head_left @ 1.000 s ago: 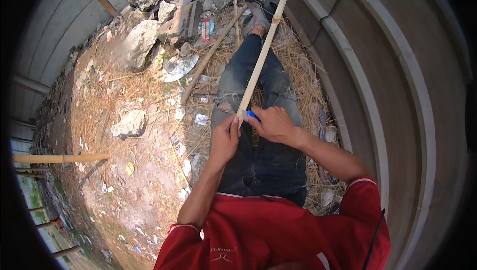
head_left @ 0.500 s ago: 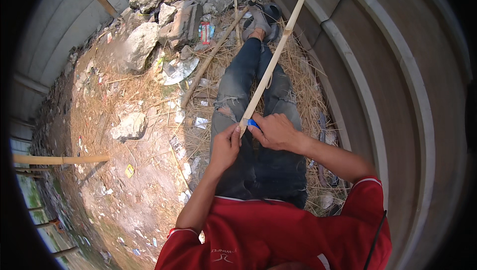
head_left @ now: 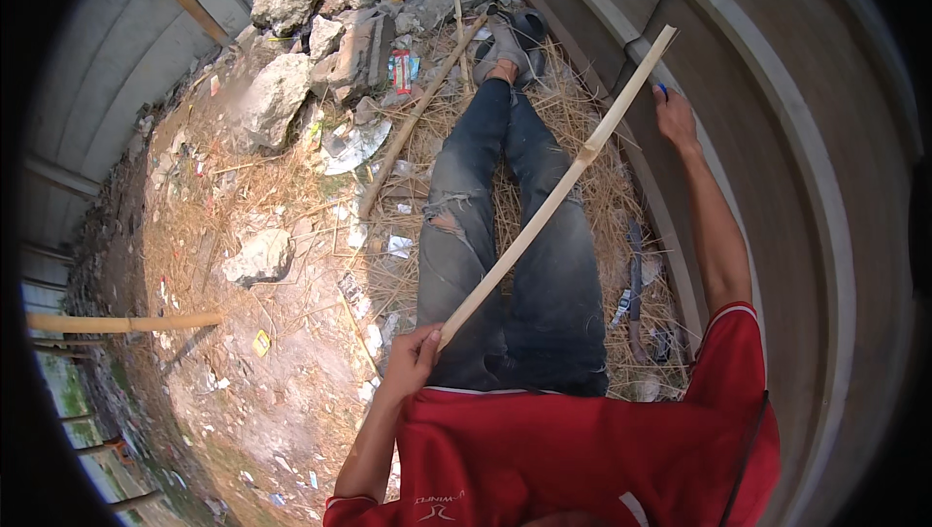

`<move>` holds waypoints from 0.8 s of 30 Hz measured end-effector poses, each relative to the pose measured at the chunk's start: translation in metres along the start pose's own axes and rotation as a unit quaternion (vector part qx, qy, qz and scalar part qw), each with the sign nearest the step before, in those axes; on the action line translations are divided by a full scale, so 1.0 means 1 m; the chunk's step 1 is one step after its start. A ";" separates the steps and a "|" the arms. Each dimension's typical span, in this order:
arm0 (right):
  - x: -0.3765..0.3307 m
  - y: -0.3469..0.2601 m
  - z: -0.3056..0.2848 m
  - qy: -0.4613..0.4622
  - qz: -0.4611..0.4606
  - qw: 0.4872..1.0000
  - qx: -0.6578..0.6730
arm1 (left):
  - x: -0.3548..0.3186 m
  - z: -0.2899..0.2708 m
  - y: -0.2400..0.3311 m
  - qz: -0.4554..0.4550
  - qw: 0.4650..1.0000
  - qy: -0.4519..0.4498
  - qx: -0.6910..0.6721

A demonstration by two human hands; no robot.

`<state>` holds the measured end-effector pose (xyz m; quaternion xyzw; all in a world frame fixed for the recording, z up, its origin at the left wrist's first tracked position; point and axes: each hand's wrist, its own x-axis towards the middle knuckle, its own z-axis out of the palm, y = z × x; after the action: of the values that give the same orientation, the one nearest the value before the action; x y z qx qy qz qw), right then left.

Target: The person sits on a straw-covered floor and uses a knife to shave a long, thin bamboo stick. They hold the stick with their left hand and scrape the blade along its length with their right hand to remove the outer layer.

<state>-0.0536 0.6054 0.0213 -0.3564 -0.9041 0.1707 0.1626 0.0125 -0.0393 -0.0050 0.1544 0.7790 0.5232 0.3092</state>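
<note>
A long pale bamboo strip (head_left: 537, 221) slants across my thighs, its far end up to the right. My left hand (head_left: 413, 360) grips the near end of it, thumb along the top, close to my waist. Out at the right, beside the corrugated wall, my right hand (head_left: 677, 122) is closed around a small blue tool (head_left: 662, 91). Only a bit of blue shows past the fingers; its blade, if any, is hidden. The right hand is off the strip, just to the right of its far end.
My outstretched legs (head_left: 553, 275) in torn dark jeans lie over straw. A corrugated wall (head_left: 777, 139) rises close on the right. Rocks (head_left: 282, 95), a stick (head_left: 422, 115) and scattered litter lie ahead and left. A bamboo pole (head_left: 126, 322) juts in from the left.
My right hand has left the strip's near end and swung forward and right with the blue tool. My left hand has drawn back toward my waist, and the strip now leans further right.
</note>
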 end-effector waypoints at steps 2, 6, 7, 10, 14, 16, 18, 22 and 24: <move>0.000 0.015 -0.003 0.033 -0.019 0.999 0.023 | -0.005 -0.003 -0.005 -0.011 0.999 0.012 -0.050; -0.041 -0.009 0.000 0.015 -0.029 0.990 0.134 | 0.025 0.008 -0.001 -0.001 0.993 0.076 -0.093; -0.058 -0.029 0.002 -0.011 -0.014 0.986 0.168 | 0.036 0.012 0.005 0.007 0.992 0.083 -0.095; -0.100 -0.072 0.008 -0.083 -0.073 0.976 0.188 | 0.064 0.018 0.028 0.029 0.993 0.079 -0.085; -0.168 -0.157 -0.013 -0.238 -0.213 0.930 0.182 | 0.088 0.027 0.062 0.013 0.993 0.050 -0.108; -0.204 -0.184 -0.012 -0.305 -0.267 0.901 0.151 | 0.099 0.035 0.070 0.023 0.992 0.049 -0.117; -0.243 -0.197 -0.001 -0.334 -0.299 0.883 0.142 | 0.105 0.040 0.074 0.018 0.990 0.036 -0.135; -0.251 -0.200 0.012 -0.296 -0.350 0.884 0.093 | 0.108 0.042 0.068 -0.004 0.983 0.009 -0.182; -0.234 -0.198 0.020 -0.276 -0.310 0.907 0.076 | 0.101 0.037 0.061 -0.018 0.982 -0.014 -0.189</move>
<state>-0.0164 0.3013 0.0473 0.0164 -0.9621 0.2712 -0.0227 -0.0457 0.0686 0.0087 0.0869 0.6645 0.6529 0.3529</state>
